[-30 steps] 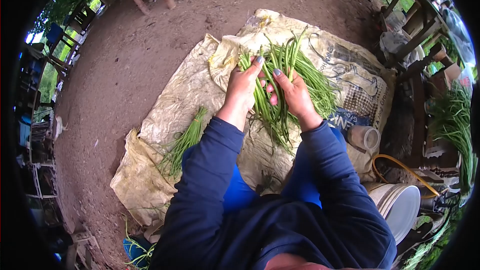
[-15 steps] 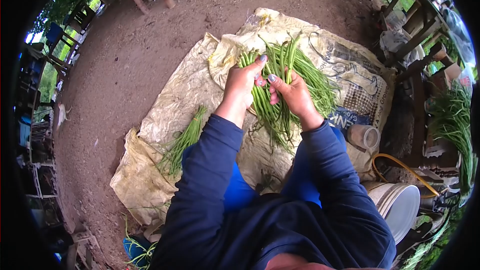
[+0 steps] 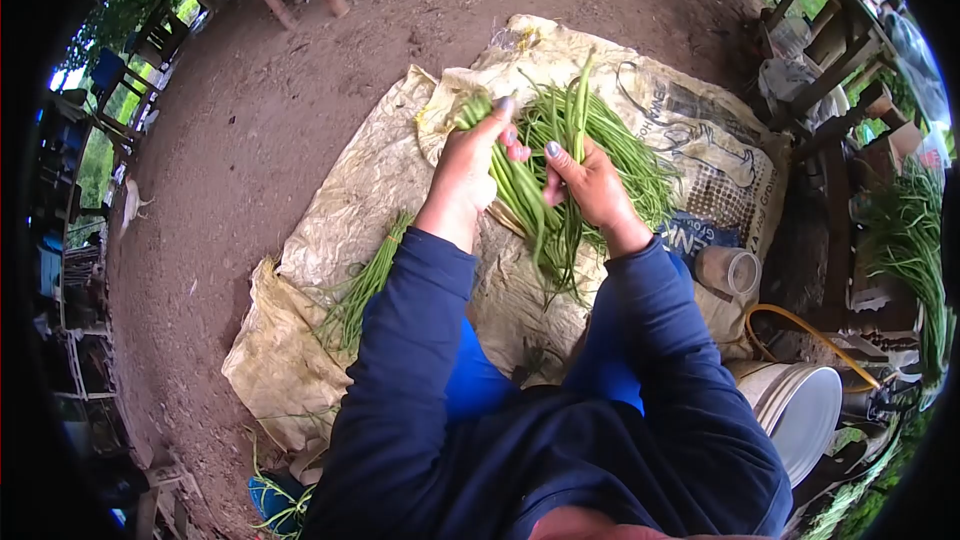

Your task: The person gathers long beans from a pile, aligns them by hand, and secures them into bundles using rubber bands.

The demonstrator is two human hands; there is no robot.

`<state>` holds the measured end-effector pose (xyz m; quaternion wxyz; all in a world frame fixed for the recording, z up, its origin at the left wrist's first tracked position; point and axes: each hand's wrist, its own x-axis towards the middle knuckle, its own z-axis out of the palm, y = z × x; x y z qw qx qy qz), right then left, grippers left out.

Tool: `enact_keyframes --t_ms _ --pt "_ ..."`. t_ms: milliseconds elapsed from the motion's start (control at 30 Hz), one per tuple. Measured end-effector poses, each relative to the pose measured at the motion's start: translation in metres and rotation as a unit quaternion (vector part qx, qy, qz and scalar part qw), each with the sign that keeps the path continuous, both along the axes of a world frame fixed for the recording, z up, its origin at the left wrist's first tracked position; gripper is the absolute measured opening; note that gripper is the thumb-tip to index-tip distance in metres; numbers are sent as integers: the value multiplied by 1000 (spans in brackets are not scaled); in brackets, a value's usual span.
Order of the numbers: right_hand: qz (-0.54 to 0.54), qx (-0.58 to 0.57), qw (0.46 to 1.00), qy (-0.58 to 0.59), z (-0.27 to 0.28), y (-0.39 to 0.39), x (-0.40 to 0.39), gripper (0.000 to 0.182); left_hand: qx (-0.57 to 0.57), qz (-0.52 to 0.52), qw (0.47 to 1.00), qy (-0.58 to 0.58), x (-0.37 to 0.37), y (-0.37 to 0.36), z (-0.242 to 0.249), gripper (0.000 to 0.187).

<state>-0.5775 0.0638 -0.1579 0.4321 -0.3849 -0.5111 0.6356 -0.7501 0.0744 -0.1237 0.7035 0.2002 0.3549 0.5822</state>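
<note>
- Both hands gripped one loose bunch of long beans (image 3: 540,202) above a sack sheet (image 3: 340,210) on the dirt ground.
- Left hand (image 3: 468,172) — fingers closed on a few pods; right hand (image 3: 592,185) clasped the rest.
- One finished bundle (image 3: 362,285) lay at 8 o'clock; a heap (image 3: 625,155) at 2 o'clock looked unsorted.
- Since half a second earlier, the left hand had drawn toward 10 o'clock, spreading pods apart.

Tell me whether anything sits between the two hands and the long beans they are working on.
Nothing visible does. The left hand and the right hand both grip the long beans directly, above the sack spread on the ground.
</note>
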Motion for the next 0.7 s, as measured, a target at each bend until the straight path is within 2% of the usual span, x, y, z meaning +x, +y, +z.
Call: enact_keyframes --t_ms 33,100,233,333,367,433,500,567,633,700 --pt "46 -11 999 -5 3 -2 -1 25 39 -56 993 99 1 -5 6 15" --pt "76 19 996 -35 7 -4 -1 29 44 -74 990 111 3 -5 6 15" --pt "93 -5 996 9 2 1 1 37 19 -1 986 164 6 -5 5 16" --pt "-52 -88 990 101 3 2 -3 37 58 22 978 200 12 -10 10 22" --pt "-54 -87 990 101 2 3 -2 37 58 20 978 200 12 -11 12 22" --pt "-66 -39 994 75 -2 7 0 38 40 1 994 101 8 -12 19 25" --pt "-33 -14 998 44 -4 8 6 40 18 -40 999 26 -11 -4 5 25" --pt "42 15 999 -4 0 6 6 41 21 -80 996 18 -21 4 -2 23" --pt "91 25 992 -81 4 2 7 36 0 -114 991 63 -13 -4 13 20" --pt "106 81 986 -97 -1 -3 1 33 0 -163 984 65 -12 -2 1 19"
